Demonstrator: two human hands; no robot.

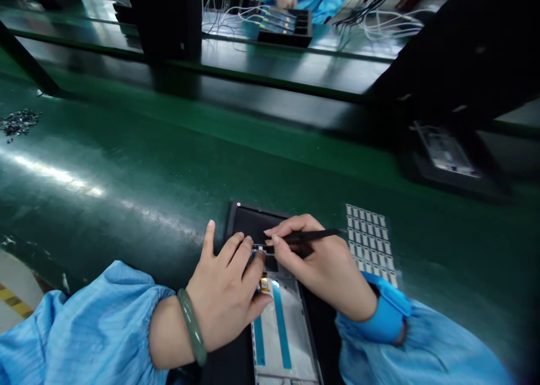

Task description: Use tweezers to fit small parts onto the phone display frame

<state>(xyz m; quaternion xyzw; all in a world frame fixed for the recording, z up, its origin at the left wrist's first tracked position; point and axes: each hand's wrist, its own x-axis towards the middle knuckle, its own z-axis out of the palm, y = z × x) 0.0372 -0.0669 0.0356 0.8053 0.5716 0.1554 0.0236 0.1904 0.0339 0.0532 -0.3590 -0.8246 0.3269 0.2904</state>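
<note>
A silver phone-like frame (297, 312) with two blue strips and a small gold flex piece (264, 285) lies in a black holder (259, 219) in front of me. My left hand (228, 292) rests over the frame's upper left with fingers stretched out and the little finger raised. Its fingertips press near a small part by the frame's upper end, partly hidden under them. My right hand (324, 261) pinches black tweezers (312, 235), whose tips reach that same spot beside my left fingertips. Whether the tips grip anything is too small to tell.
A sheet of small pale labels or pads (371, 238) lies right of the holder. Another silver frame (447, 148) sits in a black holder at far right. Small dark pieces (19, 123) are heaped at far left. Across the bench, a person in blue works behind a black tray (301, 36) and cables.
</note>
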